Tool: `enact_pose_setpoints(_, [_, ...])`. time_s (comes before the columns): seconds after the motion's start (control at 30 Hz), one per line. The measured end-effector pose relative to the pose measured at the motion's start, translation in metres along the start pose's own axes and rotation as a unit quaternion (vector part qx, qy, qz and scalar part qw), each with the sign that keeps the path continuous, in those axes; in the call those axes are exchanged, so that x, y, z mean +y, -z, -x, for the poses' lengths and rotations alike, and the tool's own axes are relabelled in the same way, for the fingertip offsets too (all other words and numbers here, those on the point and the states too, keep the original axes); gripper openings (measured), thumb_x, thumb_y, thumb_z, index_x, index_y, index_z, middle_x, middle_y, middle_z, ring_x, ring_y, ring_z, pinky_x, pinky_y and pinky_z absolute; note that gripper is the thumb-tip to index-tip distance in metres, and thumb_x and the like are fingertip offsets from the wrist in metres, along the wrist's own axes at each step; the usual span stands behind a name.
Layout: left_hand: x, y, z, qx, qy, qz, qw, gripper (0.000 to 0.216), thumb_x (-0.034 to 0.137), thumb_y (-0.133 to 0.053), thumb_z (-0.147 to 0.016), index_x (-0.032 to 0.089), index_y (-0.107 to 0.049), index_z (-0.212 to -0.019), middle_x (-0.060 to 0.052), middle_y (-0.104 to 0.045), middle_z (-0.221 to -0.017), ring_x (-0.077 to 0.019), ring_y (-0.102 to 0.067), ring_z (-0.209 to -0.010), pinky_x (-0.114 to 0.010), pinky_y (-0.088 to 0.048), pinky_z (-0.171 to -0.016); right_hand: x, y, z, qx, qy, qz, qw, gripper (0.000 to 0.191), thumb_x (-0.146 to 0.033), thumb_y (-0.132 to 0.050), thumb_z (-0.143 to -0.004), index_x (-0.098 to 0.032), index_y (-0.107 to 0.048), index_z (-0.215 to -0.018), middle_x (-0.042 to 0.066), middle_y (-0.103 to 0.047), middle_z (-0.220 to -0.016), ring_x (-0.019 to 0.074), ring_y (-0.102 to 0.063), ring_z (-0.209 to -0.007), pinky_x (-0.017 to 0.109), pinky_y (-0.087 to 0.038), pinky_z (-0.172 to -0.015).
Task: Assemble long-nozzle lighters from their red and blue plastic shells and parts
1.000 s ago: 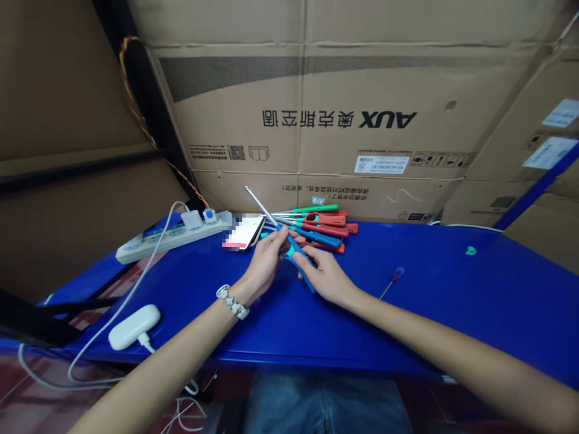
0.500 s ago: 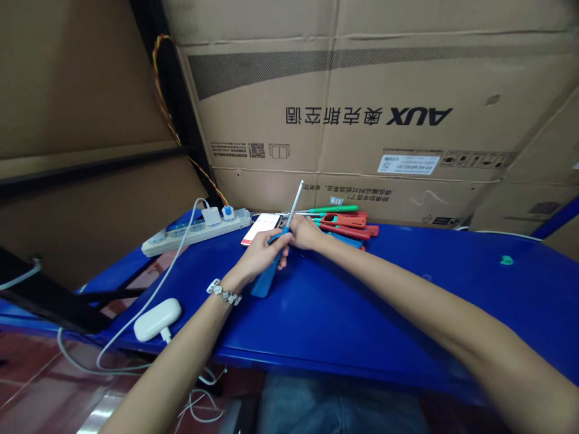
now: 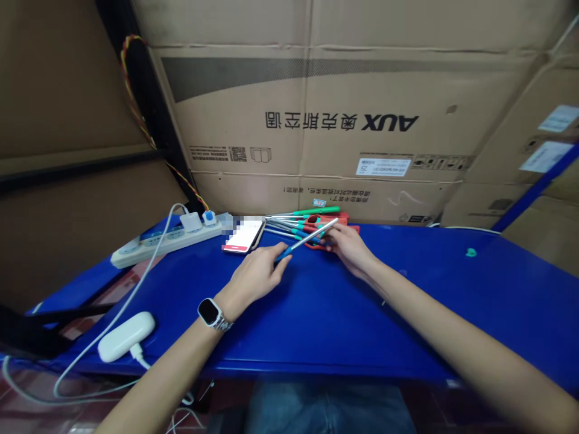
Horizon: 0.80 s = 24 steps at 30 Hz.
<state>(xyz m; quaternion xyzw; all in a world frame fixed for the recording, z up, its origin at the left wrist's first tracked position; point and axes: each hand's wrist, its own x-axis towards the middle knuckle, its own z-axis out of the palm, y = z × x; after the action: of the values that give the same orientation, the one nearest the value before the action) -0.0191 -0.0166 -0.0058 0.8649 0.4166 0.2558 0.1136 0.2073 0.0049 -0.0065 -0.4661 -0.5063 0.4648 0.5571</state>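
My left hand (image 3: 257,271) is closed round the blue handle of a long-nose lighter (image 3: 312,236). Its metal tube points up and to the right, towards my other hand. At the pile of long-nose lighters (image 3: 294,224), my right hand (image 3: 355,248) has its fingers bent round the handle end of one, apparently a blue one; the fingertips are partly hidden. Red, green and blue handles show in this pile, most with their metal tubes pointing left. A phone (image 3: 244,235) with a lit screen lies left of the tube ends.
A white power strip (image 3: 169,241) with plugs lies at the left. Nearer stands a white case (image 3: 126,336) with a cable. An upright cardboard sheet (image 3: 307,84) backs the blue tabletop (image 3: 407,301). A small green piece (image 3: 471,252) lies at the right.
My right hand has moved from beside the phone to the handle end of the pile. The lighter in my left hand has tipped from steep to a lower slant, tube pointing right.
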Motion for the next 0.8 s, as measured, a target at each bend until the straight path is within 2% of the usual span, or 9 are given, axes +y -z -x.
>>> enact_pose_setpoints(0.17, [0.007,-0.009,0.002,-0.034,-0.015,-0.069,0.997,0.020,0.036,-0.040,-0.099,0.023,-0.055,-0.095,-0.003,-0.062,-0.070,-0.0221,-0.060,-0.061,-0.029,-0.032,-0.056,-0.001,0.037,0.029,0.103,-0.041,-0.136,0.985,0.031,-0.042,-0.075,-0.064,-0.020,-0.060,-0.081,0.004,-0.070,-0.082,0.0161,-0.065,-0.071,0.025,-0.045,-0.058])
enact_pose_setpoints(0.33, [0.010,-0.013,0.003,-0.059,-0.022,-0.117,0.991,0.023,0.040,-0.039,-0.100,0.023,-0.053,-0.095,-0.005,-0.066,-0.077,-0.0233,-0.064,-0.067,-0.029,-0.036,-0.058,-0.002,0.039,0.038,0.131,-0.008,-0.152,0.980,0.037,-0.042,-0.082,-0.060,-0.020,-0.058,-0.077,0.002,-0.070,-0.078,0.0161,-0.066,-0.073,0.023,-0.042,-0.056])
enact_pose_setpoints(0.47, [0.011,-0.012,0.006,-0.067,-0.016,-0.132,0.989,0.025,0.040,-0.036,-0.101,0.023,-0.052,-0.098,-0.005,-0.067,-0.081,-0.0228,-0.065,-0.070,-0.029,-0.038,-0.060,-0.002,0.037,0.039,0.133,0.024,-0.097,0.986,0.035,-0.040,-0.083,-0.060,-0.019,-0.062,-0.078,0.000,-0.068,-0.069,0.0124,-0.060,-0.064,0.023,-0.038,-0.056])
enact_pose_setpoints(0.6, [0.010,-0.010,0.007,-0.074,-0.003,-0.132,0.989,0.026,0.041,-0.035,-0.101,0.022,-0.053,-0.101,-0.006,-0.067,-0.084,-0.0228,-0.065,-0.071,-0.030,-0.039,-0.062,-0.001,0.039,0.038,0.127,0.036,-0.095,0.987,0.034,-0.039,-0.085,-0.057,-0.018,-0.067,-0.077,0.000,-0.067,-0.074,0.0110,-0.055,-0.065,0.024,-0.037,-0.056])
enact_pose_setpoints(0.8, [0.009,-0.009,0.008,-0.083,0.006,-0.122,0.989,0.027,0.042,-0.037,-0.101,0.022,-0.055,-0.100,-0.006,-0.067,-0.082,-0.0230,-0.064,-0.071,-0.029,-0.038,-0.062,0.001,0.033,0.042,0.072,0.039,-0.091,0.992,0.034,-0.041,-0.085,-0.058,-0.018,-0.066,-0.075,-0.003,-0.061,-0.065,0.0107,-0.051,-0.059,0.026,-0.036,-0.057])
